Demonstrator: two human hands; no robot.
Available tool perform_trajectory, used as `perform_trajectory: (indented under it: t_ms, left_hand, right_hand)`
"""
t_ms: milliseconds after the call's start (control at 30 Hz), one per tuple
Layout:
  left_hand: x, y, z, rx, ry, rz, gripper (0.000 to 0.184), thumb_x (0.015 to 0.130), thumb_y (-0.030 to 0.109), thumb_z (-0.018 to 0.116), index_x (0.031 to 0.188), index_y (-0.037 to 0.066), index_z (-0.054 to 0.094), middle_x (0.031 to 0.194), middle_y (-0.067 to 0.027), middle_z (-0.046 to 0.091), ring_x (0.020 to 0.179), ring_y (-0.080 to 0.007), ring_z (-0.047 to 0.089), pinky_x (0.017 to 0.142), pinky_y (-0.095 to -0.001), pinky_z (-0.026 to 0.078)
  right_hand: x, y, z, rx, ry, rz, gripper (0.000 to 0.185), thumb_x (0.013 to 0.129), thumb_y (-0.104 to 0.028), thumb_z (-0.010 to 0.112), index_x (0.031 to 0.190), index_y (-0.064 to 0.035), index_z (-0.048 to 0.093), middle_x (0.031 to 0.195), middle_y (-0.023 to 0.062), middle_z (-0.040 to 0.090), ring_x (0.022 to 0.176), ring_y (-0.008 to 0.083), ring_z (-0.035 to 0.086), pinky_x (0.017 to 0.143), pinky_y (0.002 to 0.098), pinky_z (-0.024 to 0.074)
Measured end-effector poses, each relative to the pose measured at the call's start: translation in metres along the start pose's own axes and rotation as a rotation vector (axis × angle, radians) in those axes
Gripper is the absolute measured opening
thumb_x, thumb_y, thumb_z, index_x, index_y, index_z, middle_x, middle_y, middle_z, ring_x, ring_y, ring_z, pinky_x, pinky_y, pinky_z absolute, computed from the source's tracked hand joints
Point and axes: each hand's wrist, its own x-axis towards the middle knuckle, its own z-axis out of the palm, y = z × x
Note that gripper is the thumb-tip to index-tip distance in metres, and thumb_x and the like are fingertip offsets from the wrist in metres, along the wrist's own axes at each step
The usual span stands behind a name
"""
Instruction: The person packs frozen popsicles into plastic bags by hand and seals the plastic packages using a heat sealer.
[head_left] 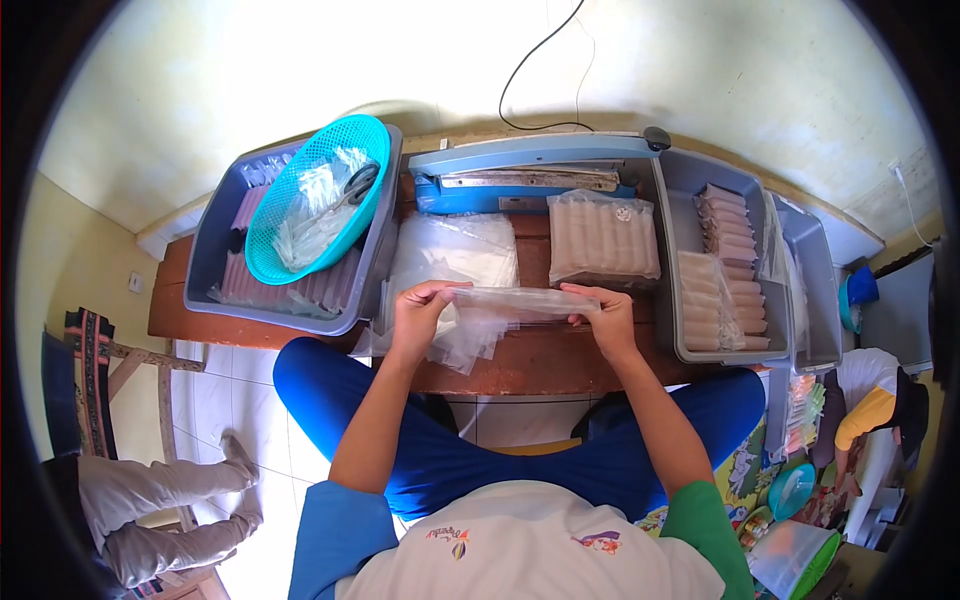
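My left hand [422, 312] and my right hand [606, 320] each pinch one end of a clear plastic bag [520, 299], stretched flat between them above the front of the low wooden table [570, 365]. Nothing shows inside the bag. Behind it lies a stack of clear plastic bags [455, 245], with more loose ones spread below my left hand. A bagged block of brownish tube-shaped packs [604, 240] rests behind my right hand. At the back stands a blue bag sealer [530, 180], its long arm raised a little above the base.
A grey bin [345, 318] at left holds pinkish packs, with a turquoise basket [262, 205] tilted on top, containing plastic and scissors [350, 190]. Another grey bin [725, 356] at right holds tube packs. People sit at both sides. A black cable [515, 75] hangs behind.
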Motion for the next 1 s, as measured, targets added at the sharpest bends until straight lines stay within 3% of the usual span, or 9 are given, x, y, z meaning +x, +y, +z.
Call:
perform_trajectory:
  t_ms: [100, 167, 300, 367, 500, 567, 933, 1000]
  left_hand:
    - [0.0, -0.006, 0.006, -0.047, -0.001, 0.052, 0.016, 0.096, 0.006, 0.059, 0.1, -0.002, 0.072, 0.101, -0.0115, 0.074, 0.09, -0.013, 0.066, 0.084, -0.0278, 0.051]
    - [-0.002, -0.008, 0.009, -0.079, 0.006, 0.075, 0.016, 0.097, 0.008, 0.058, 0.099, -0.002, 0.071, 0.1, -0.0115, 0.074, 0.09, -0.0132, 0.066, 0.083, -0.028, 0.051]
    - [0.005, 0.004, 0.019, -0.126, 0.037, 0.134, 0.019, 0.099, 0.013, 0.057, 0.097, -0.002, 0.069, 0.095, -0.0125, 0.073, 0.086, -0.0145, 0.067, 0.079, -0.0285, 0.052]
    - [0.014, 0.012, 0.025, -0.127, 0.059, 0.134, 0.019, 0.1, 0.014, 0.056, 0.097, -0.001, 0.068, 0.093, -0.0131, 0.073, 0.084, -0.0155, 0.068, 0.077, -0.029, 0.053]
    - [0.039, 0.033, 0.044, -0.298, 0.086, 0.07, 0.021, 0.1, 0.017, 0.056, 0.097, -0.001, 0.067, 0.087, -0.0134, 0.072, 0.075, -0.0189, 0.069, 0.068, -0.0305, 0.055]
    - [0.054, 0.035, 0.053, -0.345, 0.11, 0.016, 0.022, 0.099, 0.02, 0.058, 0.096, 0.0, 0.067, 0.085, -0.0133, 0.072, 0.072, -0.0193, 0.069, 0.064, -0.0305, 0.056]
    - [0.13, 0.027, 0.103, -0.438, 0.205, -0.444, 0.018, 0.097, 0.021, 0.06, 0.093, 0.005, 0.066, 0.076, -0.0069, 0.067, 0.065, -0.0162, 0.065, 0.054, -0.0283, 0.048]
    - [0.141, 0.019, 0.105, -0.428, 0.198, -0.481, 0.017, 0.096, 0.021, 0.06, 0.095, 0.005, 0.066, 0.083, -0.0087, 0.068, 0.072, -0.0185, 0.065, 0.06, -0.0302, 0.05]
  right_hand:
    - [0.0, 0.003, -0.001, 0.002, -0.001, 0.011, 0.022, 0.088, 0.0, 0.064, 0.108, -0.0009, 0.074, 0.09, 0.0072, 0.073, 0.07, 0.01, 0.064, 0.067, 0.0233, 0.0539]
    - [0.002, 0.009, -0.002, -0.067, 0.045, -0.186, 0.019, 0.09, 0.0, 0.062, 0.105, 0.0009, 0.074, 0.095, 0.0077, 0.074, 0.079, 0.0119, 0.065, 0.078, 0.0261, 0.0532]
    - [0.002, -0.022, 0.0, -0.006, 0.019, -0.291, 0.016, 0.092, -0.002, 0.061, 0.102, 0.0024, 0.073, 0.099, 0.0085, 0.074, 0.089, 0.0134, 0.066, 0.085, 0.0278, 0.0506]
    - [0.007, -0.031, -0.001, 0.059, 0.068, -0.221, 0.015, 0.094, -0.006, 0.061, 0.096, 0.0022, 0.073, 0.087, 0.0052, 0.072, 0.077, 0.0092, 0.062, 0.072, 0.0237, 0.0485]
    - [0.026, -0.056, -0.009, 0.087, 0.057, -0.083, 0.018, 0.095, -0.013, 0.062, 0.089, 0.0008, 0.07, 0.079, 0.0047, 0.068, 0.07, 0.0096, 0.062, 0.061, 0.0213, 0.0467]
    - [0.04, -0.064, -0.007, 0.176, 0.18, -0.019, 0.021, 0.095, -0.017, 0.063, 0.081, -0.0025, 0.07, 0.067, -0.004, 0.057, 0.057, 0.0034, 0.044, 0.054, 0.0193, 0.0324]
    - [0.123, -0.051, -0.057, 0.187, 0.328, 0.178, 0.019, 0.092, -0.013, 0.064, 0.077, -0.0017, 0.065, 0.071, 0.0051, 0.061, 0.061, 0.0148, 0.056, 0.057, 0.0306, 0.0445]
    - [0.133, -0.046, -0.063, 0.178, 0.362, 0.207, 0.018, 0.092, -0.014, 0.064, 0.078, -0.0026, 0.064, 0.071, 0.0048, 0.061, 0.06, 0.0154, 0.057, 0.055, 0.0313, 0.0463]
